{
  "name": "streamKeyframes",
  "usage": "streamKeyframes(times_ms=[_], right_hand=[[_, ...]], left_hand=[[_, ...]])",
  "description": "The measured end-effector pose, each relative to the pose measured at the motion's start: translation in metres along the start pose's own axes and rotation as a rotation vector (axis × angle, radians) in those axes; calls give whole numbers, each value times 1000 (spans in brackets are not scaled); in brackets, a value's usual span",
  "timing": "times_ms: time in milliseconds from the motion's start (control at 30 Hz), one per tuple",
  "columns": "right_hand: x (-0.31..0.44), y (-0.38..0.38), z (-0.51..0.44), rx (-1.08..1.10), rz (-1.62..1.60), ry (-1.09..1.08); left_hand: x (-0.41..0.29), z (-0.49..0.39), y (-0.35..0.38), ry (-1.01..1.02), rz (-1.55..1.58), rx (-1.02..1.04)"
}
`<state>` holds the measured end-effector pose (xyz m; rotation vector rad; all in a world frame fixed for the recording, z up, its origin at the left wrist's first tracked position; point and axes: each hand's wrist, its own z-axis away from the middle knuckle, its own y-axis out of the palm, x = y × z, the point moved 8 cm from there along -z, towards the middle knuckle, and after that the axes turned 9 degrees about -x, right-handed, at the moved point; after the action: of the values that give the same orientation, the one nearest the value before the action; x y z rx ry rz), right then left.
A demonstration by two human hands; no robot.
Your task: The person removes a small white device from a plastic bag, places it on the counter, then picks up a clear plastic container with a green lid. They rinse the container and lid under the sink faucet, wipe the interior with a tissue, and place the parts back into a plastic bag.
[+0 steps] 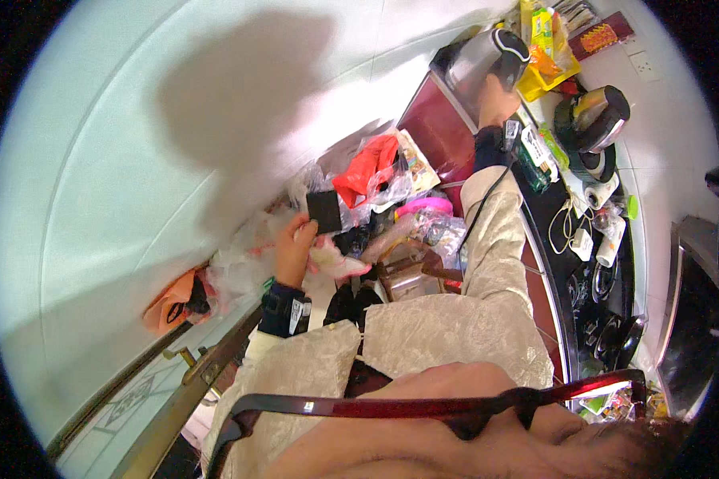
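Note:
My left hand (295, 248) pinches a flat black rectangular thing (324, 212) by its edge, beside crumpled clear plastic bags. A red plastic bag (368, 169) lies just beyond it. My right hand (497, 103) is stretched far forward at the counter's end, against a silver and black appliance (485, 60), perhaps a rice cooker or an air fryer. The fingers are partly hidden there, so whether they grip it cannot be told. Near the right wrist lies a green package with a white label (536, 155). A black cord runs down along the right sleeve.
A black kettle-like appliance (599, 120), a white charger with its cable (581, 244) and paper rolls (611, 241) stand or lie along the dark counter. Yellow bags (545, 66) sit at the far end. A door with a brass handle (183, 356) is at the lower left, near an orange bag (177, 299).

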<state>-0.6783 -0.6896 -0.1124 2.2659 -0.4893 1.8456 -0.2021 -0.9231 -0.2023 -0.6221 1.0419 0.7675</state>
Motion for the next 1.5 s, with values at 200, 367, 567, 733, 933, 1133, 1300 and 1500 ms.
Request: streamKeyframes(times_ms=[200, 367, 567, 733, 933, 1133, 1300, 1500], right_hand=[[-11, 3, -15, 194, 362, -4], [95, -40, 24, 95, 587, -505], [290, -77, 182, 660, 102, -1007], [386, -112, 260, 683, 157, -1559], [447, -147, 245, 465, 89, -1646], [501, -175, 150, -57, 197, -1583], [546, -187, 39, -309, 295, -1453], [584, -139, -54, -449, 433, -1439]], left_hand=[[-62, -8, 49, 44, 182, 129], [-151, 12, 73, 317, 319, 238], [-249, 59, 77, 540, 369, 235], [-308, 115, 87, 554, 497, 456], [-373, 153, 94, 724, 358, 612], [-433, 101, -14, 1049, 241, 172], [-445, 49, -100, 1121, 204, -237], [-453, 44, -123, 1192, -82, -470]])
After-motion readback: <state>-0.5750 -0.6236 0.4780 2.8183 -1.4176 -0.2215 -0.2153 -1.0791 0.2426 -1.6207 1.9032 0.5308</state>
